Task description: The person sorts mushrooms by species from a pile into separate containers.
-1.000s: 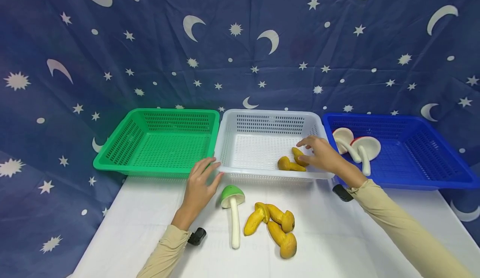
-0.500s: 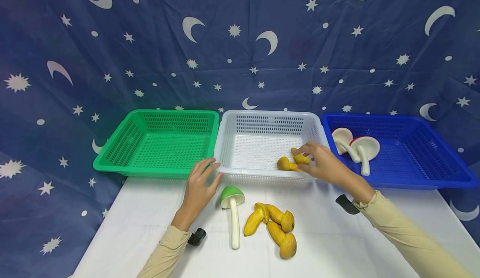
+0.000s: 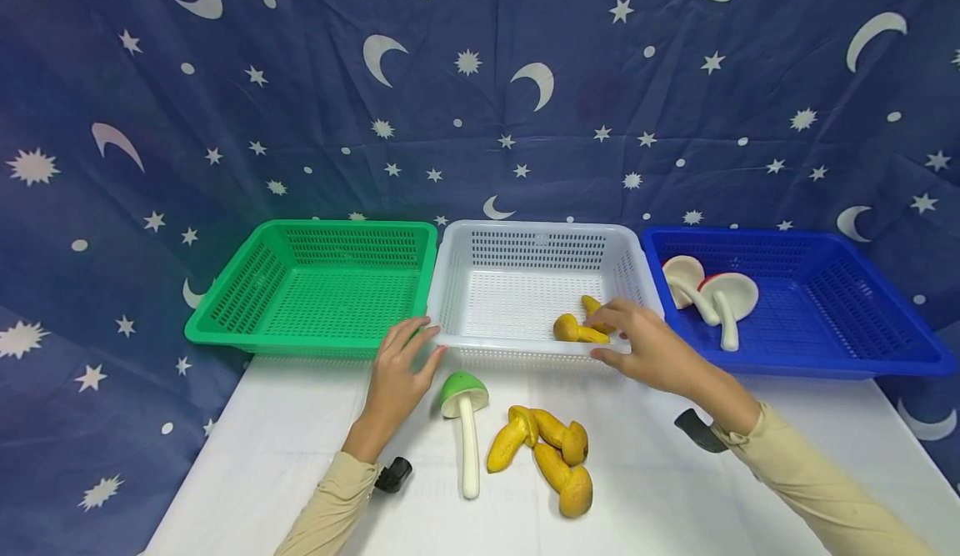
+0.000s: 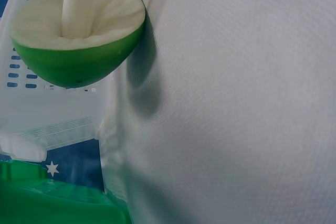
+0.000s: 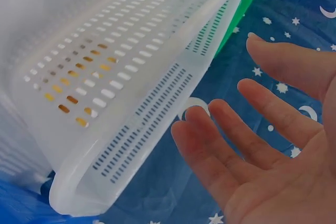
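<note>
My right hand point(image 3: 651, 348) hovers over the front right rim of the white basket point(image 3: 480, 342), fingers spread and nothing in them; the right wrist view shows its bare palm and fingers point(image 5: 210, 153). Two yellow toy mushrooms point(image 3: 572, 328) lie in that basket, one partly hidden behind this hand. At the basket's front left corner, my left hand point(image 3: 396, 379) has loosely bent fingers with the tips right at the rim. Close to its right lies a mushroom point(image 3: 468, 448) with a green cap and white stem; the left wrist view shows its cap point(image 4: 79, 59) large.
Three yellow mushrooms point(image 3: 576, 489) lie on the white tablecloth point(image 3: 660, 489) in front of the white basket. To the left stands a green basket point(image 3: 311, 341). On the right, a blue basket point(image 3: 840, 366) holds two red-and-white mushrooms point(image 3: 735, 298). A starry curtain point(image 3: 465, 97) hangs behind.
My right hand has drawn back from inside the white basket toward its front rim, leaving the yellow mushrooms there. My left hand stays in place.
</note>
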A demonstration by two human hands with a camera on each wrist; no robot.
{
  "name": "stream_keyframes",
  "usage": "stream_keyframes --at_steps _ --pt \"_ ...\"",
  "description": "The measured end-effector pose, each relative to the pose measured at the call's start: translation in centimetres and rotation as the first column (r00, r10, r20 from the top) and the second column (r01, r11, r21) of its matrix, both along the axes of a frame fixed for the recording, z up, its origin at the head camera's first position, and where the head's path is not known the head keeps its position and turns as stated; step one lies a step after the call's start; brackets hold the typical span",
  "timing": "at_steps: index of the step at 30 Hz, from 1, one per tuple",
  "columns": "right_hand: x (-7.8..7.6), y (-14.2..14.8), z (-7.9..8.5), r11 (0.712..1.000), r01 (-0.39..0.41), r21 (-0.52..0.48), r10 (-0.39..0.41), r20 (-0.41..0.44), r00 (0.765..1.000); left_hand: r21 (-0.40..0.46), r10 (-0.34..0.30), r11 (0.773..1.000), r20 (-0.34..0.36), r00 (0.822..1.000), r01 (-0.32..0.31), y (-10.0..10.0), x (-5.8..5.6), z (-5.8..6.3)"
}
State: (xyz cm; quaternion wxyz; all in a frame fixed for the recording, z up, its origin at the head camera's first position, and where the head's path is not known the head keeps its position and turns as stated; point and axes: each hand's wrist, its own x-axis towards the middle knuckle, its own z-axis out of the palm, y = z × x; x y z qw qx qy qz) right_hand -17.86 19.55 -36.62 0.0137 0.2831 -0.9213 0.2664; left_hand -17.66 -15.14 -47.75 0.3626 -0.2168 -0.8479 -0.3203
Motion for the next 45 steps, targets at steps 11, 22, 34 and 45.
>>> stream_keyframes --at_steps 11,22,34,45 --pt "2.0 -0.6 0.0 0.999 -0.038 0.006 0.038 0.006 0.999 0.007 0.000 1.000 0.022 1.000 0.000 0.0 0.1 0.1" --pt "3.5 -1.2 -0.8 0.995 -0.090 0.037 0.088 0.050 0.995 0.003 0.001 1.000 0.020 1.000 -0.001 0.0 0.2 0.2" --pt "4.2 -1.9 -2.8 0.994 -0.110 0.023 0.106 0.127 0.986 0.009 -0.003 1.000 0.020 1.000 0.003 0.0 0.1 0.2" --pt "4.8 -2.9 -5.5 0.991 -0.129 0.024 0.120 0.231 0.966 0.011 -0.004 1.000 0.016 1.000 0.003 0.0 0.1 0.1"
